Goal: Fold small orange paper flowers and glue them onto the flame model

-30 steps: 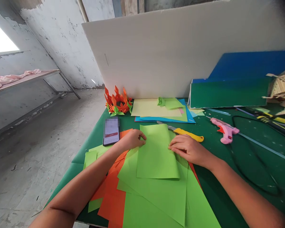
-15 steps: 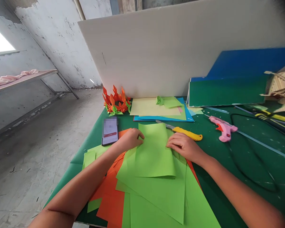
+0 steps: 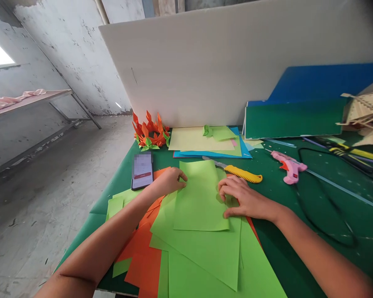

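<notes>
A light green sheet of paper [image 3: 202, 198], seemingly folded over, lies on top of a loose pile of larger green sheets [image 3: 205, 256]. At its upper left edge, my left hand [image 3: 170, 181] is closed, thumb and fingertips pinching the margin. My right hand [image 3: 240, 196] rests along the right edge with fingers curved and spread apart, thumb lower down; its fingertips touch the paper. Orange paper [image 3: 144, 263] shows beneath the pile on the left. Just beyond the sheet lies a yellow-handled utility knife [image 3: 244, 174], its blade pointing left.
A phone [image 3: 142, 170] lies left of my left hand. Behind stand an orange-and-green folded-paper ornament [image 3: 151, 132] and stacked coloured sheets [image 3: 199, 140]. A pink glue gun [image 3: 289, 165] with a trailing cord lies right. White foam board [image 3: 186, 70] rises behind the green table [image 3: 276, 236].
My right hand has slid slightly nearer along the right edge, and its thumb has spread away from the fingers. The sheet's near edges now lie more evenly together. My left hand stays put.
</notes>
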The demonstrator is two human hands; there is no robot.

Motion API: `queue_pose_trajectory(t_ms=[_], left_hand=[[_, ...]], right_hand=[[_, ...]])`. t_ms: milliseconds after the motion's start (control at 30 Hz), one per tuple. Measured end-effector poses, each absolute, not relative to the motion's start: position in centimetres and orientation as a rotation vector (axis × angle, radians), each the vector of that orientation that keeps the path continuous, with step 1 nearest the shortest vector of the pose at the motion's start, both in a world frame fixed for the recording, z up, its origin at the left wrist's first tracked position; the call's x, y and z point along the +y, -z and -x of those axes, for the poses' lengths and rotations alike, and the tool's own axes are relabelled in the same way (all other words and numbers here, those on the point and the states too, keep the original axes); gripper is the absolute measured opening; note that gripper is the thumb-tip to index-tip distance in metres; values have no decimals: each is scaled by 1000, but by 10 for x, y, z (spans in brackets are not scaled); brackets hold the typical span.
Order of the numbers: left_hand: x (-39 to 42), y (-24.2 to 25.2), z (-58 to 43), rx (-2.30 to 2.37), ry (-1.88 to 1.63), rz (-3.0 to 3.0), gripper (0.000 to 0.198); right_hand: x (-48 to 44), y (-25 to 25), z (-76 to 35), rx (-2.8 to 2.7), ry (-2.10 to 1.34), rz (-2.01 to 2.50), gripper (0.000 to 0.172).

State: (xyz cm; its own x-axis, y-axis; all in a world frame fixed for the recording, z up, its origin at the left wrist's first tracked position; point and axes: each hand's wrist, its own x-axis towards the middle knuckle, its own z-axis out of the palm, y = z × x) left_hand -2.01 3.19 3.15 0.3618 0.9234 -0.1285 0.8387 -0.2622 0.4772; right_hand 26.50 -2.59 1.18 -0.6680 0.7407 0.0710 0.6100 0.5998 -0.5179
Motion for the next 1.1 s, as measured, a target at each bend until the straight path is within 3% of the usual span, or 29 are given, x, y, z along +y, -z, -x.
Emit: queue_pose_trajectory(t_ms=[400, 700, 1100], left_hand=[[30, -33, 19, 1529, -157, -2192, 24], [19, -75, 30, 1464, -39, -2199, 25], [9, -65, 18, 1488, 194, -2316, 20]], right_hand=[[-36, -17, -259, -2651, -871, 1146, 53], [-17, 0, -268, -2290, -607, 1071, 30], [-26, -1, -251, -2438, -624, 1178, 32]])
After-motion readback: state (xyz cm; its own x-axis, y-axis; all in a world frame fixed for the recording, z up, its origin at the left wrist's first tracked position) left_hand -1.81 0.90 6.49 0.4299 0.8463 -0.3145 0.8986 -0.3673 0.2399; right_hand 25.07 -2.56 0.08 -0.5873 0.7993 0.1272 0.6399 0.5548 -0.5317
